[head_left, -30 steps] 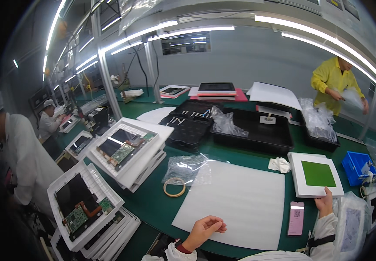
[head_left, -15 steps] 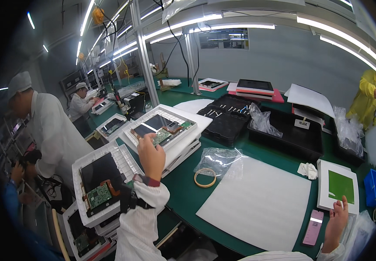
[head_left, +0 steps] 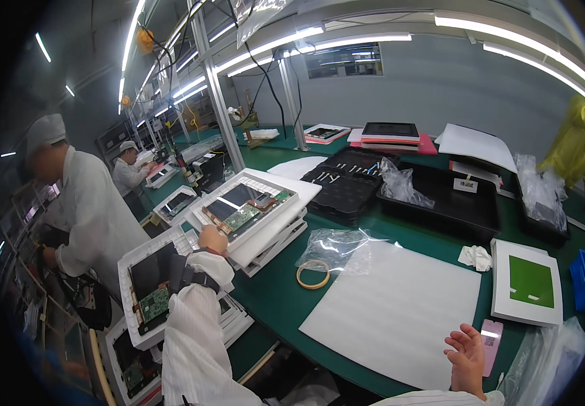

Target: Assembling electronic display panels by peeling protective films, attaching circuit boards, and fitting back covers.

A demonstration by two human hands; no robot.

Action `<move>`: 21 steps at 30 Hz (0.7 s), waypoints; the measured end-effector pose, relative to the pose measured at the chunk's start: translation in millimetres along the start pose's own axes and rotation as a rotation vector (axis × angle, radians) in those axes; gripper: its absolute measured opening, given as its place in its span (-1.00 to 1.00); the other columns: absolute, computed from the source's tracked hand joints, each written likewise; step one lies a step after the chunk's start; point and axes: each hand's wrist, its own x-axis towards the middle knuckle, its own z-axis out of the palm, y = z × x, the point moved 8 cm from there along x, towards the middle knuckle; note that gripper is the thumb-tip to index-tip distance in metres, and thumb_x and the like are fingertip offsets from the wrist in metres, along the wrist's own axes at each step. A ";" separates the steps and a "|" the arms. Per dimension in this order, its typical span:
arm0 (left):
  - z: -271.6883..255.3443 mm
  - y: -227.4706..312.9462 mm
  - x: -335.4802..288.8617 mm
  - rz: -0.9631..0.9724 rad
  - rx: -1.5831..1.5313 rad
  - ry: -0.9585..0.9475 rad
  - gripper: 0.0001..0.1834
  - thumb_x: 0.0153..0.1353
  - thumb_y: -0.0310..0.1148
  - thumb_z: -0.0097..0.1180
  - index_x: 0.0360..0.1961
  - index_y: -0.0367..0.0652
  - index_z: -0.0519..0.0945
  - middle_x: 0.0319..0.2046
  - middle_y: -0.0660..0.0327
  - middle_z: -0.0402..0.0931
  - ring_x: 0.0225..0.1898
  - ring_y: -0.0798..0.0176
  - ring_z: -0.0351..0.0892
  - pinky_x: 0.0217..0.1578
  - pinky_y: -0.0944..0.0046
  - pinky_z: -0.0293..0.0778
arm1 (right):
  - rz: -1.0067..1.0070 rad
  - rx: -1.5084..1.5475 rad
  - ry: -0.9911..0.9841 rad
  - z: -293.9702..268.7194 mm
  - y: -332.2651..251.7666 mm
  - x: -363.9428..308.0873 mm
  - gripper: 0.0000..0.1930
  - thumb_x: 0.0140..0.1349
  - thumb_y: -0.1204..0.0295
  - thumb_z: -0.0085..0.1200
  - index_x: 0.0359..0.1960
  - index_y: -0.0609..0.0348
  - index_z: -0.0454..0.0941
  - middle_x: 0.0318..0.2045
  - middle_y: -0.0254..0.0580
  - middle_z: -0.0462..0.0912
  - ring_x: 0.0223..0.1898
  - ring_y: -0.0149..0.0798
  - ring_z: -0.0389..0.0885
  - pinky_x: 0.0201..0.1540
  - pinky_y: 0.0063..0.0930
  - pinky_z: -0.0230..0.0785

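At the upper left of the bench, my left hand (head_left: 213, 239) is closed at the near left edge of a white tray (head_left: 280, 215). That tray holds a dark screen panel (head_left: 235, 196) with a green circuit board (head_left: 242, 218), and rests on a stack; my fingertips are partly hidden. Left of my forearm, a second white tray (head_left: 128, 287) bears another panel with a green board (head_left: 154, 306). My right hand (head_left: 466, 358), palm up with fingers apart and empty, hovers over the right edge of a white foam sheet (head_left: 401, 304), beside a pink phone-like slab (head_left: 490, 348).
A tape roll (head_left: 313, 275) and clear plastic bag (head_left: 333, 250) lie by the sheet. Behind are a black tool case (head_left: 347, 183) and black bin (head_left: 448, 206). A white frame with a green panel (head_left: 528, 281) sits right. Co-workers (head_left: 93, 196) stand left; a yellow-clad person (head_left: 572, 149) far right.
My left hand has moved from above the circuit board down to the tray's near left edge, its fingers now curled. My right hand has moved left, away from the green-panelled frame.
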 end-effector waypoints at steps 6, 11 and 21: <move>4.4 -3.7 6.8 0.008 0.143 -0.040 -0.61 -0.09 -0.33 0.22 -0.23 -0.33 0.51 -0.21 -0.12 0.55 -0.13 -0.09 0.57 -0.08 0.11 0.46 | 0.014 0.012 -0.053 6.7 4.0 -1.7 -0.36 -0.18 0.71 0.02 0.08 0.21 0.22 -0.14 -0.12 0.40 -0.11 -0.26 0.45 -0.11 -0.47 0.37; 24.7 -10.5 14.1 -0.171 -0.521 -0.223 -0.58 -0.06 -0.41 0.19 -0.23 -0.51 0.41 -0.36 -0.08 0.54 -0.45 0.00 0.64 -0.62 0.09 0.55 | 0.041 -0.022 -0.089 20.0 4.7 -3.4 -0.37 -0.17 0.72 0.02 0.07 0.23 0.21 -0.15 -0.09 0.40 -0.10 -0.23 0.46 -0.11 -0.45 0.39; -7.5 23.1 -25.1 -0.217 -1.268 -0.275 -0.69 0.05 -0.43 0.09 -0.20 -0.40 0.42 -0.27 -0.02 0.50 -0.25 0.05 0.57 -0.19 0.06 0.59 | 0.048 -0.023 -0.196 30.4 10.3 -4.4 -0.41 -0.14 0.73 0.02 0.04 0.26 0.24 -0.16 -0.04 0.42 -0.12 -0.20 0.49 -0.13 -0.41 0.42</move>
